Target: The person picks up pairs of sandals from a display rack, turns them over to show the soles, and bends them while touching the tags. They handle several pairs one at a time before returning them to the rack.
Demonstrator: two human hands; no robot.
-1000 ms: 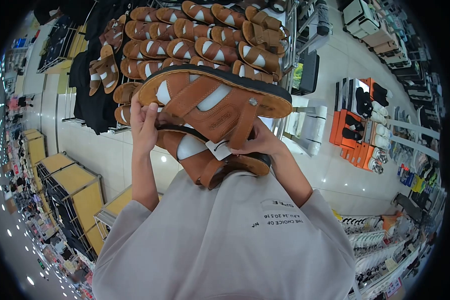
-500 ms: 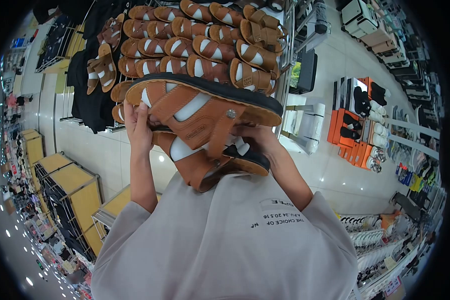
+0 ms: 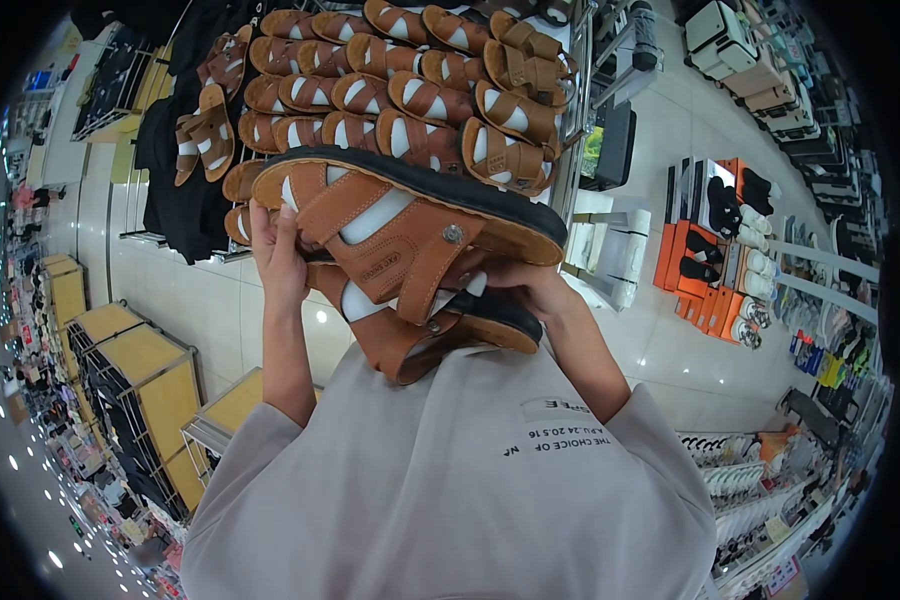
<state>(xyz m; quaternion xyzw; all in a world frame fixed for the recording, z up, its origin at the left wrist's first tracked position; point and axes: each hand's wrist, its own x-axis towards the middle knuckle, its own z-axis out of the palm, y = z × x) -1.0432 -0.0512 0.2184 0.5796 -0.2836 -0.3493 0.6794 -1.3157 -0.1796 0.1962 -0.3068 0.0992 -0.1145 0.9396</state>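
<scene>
1. Head view: our left hand (image 3: 278,255) has its fingers closed around the toe end of the upper brown sandal (image 3: 375,265).
2. Our right hand (image 3: 532,286) reaches between its heel end and the lower brown sandal (image 3: 395,350); the fingertips are hidden, so we cannot tell what they grip.
3. Both sandals sit tilted between our hands, near our grey shirt (image 3: 420,500); far off lie sandal rows (image 3: 425,140), right, orange boxes (image 3: 674,262).

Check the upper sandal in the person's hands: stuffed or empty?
Stuffed, at least in part: white filling shows through the gaps between the brown straps of the upper sandal.
</scene>
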